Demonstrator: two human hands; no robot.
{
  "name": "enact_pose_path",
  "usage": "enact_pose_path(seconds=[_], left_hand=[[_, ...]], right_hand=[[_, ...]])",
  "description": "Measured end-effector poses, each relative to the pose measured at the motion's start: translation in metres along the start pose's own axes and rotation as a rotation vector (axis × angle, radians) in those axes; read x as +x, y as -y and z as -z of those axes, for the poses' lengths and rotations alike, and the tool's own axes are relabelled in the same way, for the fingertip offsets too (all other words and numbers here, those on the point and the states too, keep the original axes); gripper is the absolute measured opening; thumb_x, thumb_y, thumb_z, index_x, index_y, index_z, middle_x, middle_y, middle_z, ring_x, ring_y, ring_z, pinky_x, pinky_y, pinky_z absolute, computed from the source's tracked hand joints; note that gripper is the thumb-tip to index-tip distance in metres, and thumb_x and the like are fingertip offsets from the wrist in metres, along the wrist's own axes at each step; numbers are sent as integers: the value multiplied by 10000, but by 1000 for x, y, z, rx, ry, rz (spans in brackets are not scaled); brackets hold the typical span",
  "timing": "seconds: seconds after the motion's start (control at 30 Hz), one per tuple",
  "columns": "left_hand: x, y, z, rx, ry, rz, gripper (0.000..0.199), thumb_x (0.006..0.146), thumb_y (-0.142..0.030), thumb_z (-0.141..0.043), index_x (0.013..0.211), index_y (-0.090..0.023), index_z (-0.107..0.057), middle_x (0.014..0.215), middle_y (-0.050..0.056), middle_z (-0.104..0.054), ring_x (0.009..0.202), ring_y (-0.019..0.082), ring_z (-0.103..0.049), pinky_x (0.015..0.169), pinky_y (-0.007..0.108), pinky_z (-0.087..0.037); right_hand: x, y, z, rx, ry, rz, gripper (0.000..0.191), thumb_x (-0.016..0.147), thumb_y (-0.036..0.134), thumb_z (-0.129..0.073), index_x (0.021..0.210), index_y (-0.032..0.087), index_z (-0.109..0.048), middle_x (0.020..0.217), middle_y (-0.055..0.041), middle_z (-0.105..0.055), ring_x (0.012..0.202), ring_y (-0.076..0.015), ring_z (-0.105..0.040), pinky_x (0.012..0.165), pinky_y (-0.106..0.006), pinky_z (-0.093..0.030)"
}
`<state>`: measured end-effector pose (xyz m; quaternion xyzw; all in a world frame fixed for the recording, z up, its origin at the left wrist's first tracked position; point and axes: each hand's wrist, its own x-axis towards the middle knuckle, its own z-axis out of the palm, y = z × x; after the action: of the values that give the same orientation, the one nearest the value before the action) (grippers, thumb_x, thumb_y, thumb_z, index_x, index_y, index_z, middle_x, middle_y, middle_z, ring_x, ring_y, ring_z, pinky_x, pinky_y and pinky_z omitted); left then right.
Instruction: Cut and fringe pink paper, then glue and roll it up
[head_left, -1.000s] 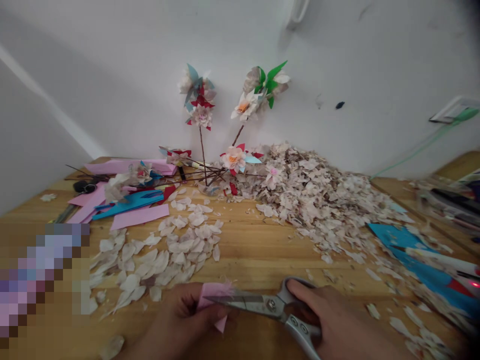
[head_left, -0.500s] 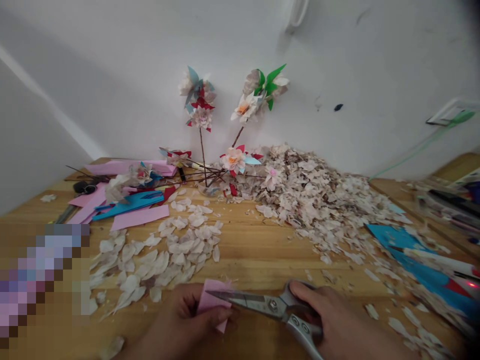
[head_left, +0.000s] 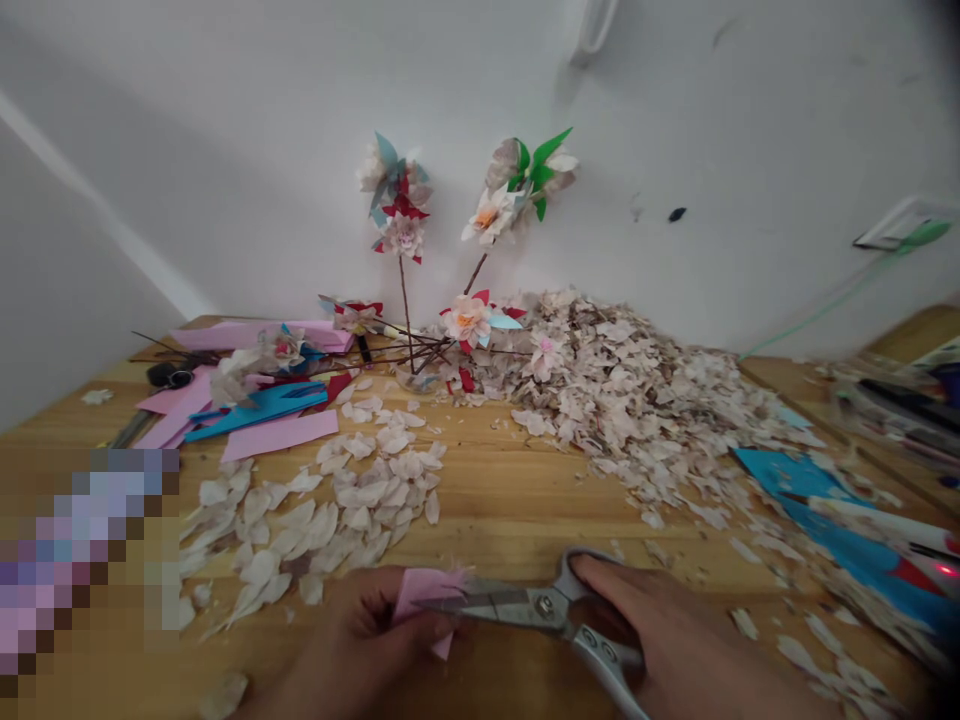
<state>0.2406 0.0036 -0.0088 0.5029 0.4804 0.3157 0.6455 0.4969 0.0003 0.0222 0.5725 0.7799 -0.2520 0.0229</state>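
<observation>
Scissors [head_left: 540, 607] have closed further onto the pink paper [head_left: 424, 592], its edge now fringed. The left hand [head_left: 364, 630] pinches the paper at the blades; the right hand [head_left: 660, 640] grips the steel handles. Cut paper petals [head_left: 300, 530] lie across the wooden tabletop [head_left: 510, 500], then a heaped pile [head_left: 630, 400], and paper flowers [head_left: 401, 200] stand before the wall [head_left: 225, 150].

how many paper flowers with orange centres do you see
2. One orange-centred paper flower stands high on a twig stem; the other orange-centred paper flower sits lower, beside the heap of paper petals. Others may be hidden in the heap.
</observation>
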Motion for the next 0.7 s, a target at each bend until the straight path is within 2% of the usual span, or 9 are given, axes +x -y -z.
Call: enact_pose_path(seconds=[0.1, 0.27, 0.37, 0.53, 0.6, 0.7], left_hand=[[-2, 2, 0, 3, 2, 6, 130, 682, -256, -619, 585, -208, -690, 564, -32, -651, 572, 130, -537, 579, 214, -384], [-2, 3, 1, -22, -2, 8, 109, 677, -212, -621, 610, -225, -705, 609, -34, -685, 613, 135, -566, 606, 214, -394], [-1, 0, 1, -11, 6, 4, 119, 680, -196, -615, 607, -225, -705, 601, -37, -682, 609, 130, -569, 606, 210, -398], [-3, -4, 0, -19, 21, -7, 129, 688, -193, -606, 606, -227, -699, 599, -40, -677, 614, 130, -572, 601, 207, -399], [-3, -4, -1, -36, 25, -5, 124, 693, -205, -605, 615, -228, -699, 591, -41, -672, 600, 127, -565, 588, 206, -394], [-2, -3, -1, -52, 29, 0, 111, 695, -222, -611, 628, -224, -700, 597, -39, -669, 594, 123, -556, 581, 205, -386]], right_hand=[[2, 0, 0, 5, 7, -6, 373, 565, 279, -686, 910, 241, -548, 932, -36, -625, 832, -265, -563, 689, -313, -398], [0, -10, -6, 15, -2, 1, 626, 527, 367, -757, 1088, 253, -505, 1160, -75, -553, 1022, -312, -506, 818, -364, -388], [-1, -10, -7, -2, -13, 17, 513, 585, 351, -704, 1055, 253, -524, 1108, -67, -580, 960, -291, -539, 763, -345, -408], [0, 0, -2, -13, -5, 30, 291, 648, 227, -589, 937, 233, -553, 987, -52, -619, 858, -247, -568, 699, -303, -408], [0, 4, 0, -10, -4, 28, 263, 655, 218, -574, 917, 231, -554, 982, -52, -620, 843, -241, -569, 686, -297, -401], [1, 7, 2, -10, 22, 1, 333, 584, 248, -650, 903, 226, -555, 941, -49, -624, 814, -253, -565, 665, -299, -389]])
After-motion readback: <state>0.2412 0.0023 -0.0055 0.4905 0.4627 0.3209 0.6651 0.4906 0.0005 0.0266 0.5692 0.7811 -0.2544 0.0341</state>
